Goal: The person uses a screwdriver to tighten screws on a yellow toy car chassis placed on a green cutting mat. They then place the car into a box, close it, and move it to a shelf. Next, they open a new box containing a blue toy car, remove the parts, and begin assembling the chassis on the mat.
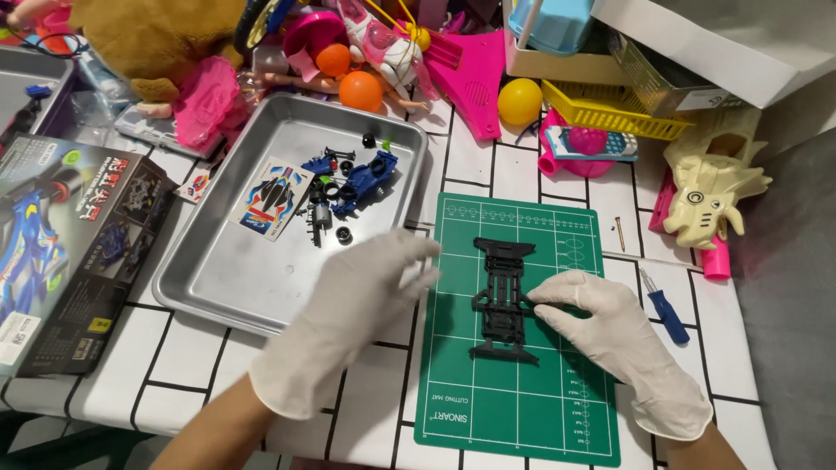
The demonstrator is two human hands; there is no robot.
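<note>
Chassis: black toy-car chassis (504,298) is lying lengthwise at the middle of the green cutting mat (522,418), near the table's front edge.
Right hand: gloved right hand (614,335) is pinching the chassis's right side with its fingertips; grip grasping the frame.
Left hand: gloved left hand (348,322) is hovering over the mat's left edge, fingers spread, grip released, holding nothing.
Tray: metal tray (235,278) is sitting left of the mat, carrying blue body parts (361,178), small wheels and a sticker sheet (274,198).
Screwdriver: blue-handled screwdriver (666,309) is resting right of the mat.
Risk: the light frame is likely sliding or tipping if pressed from one side only; loose small parts may be rolling off the table.
</note>
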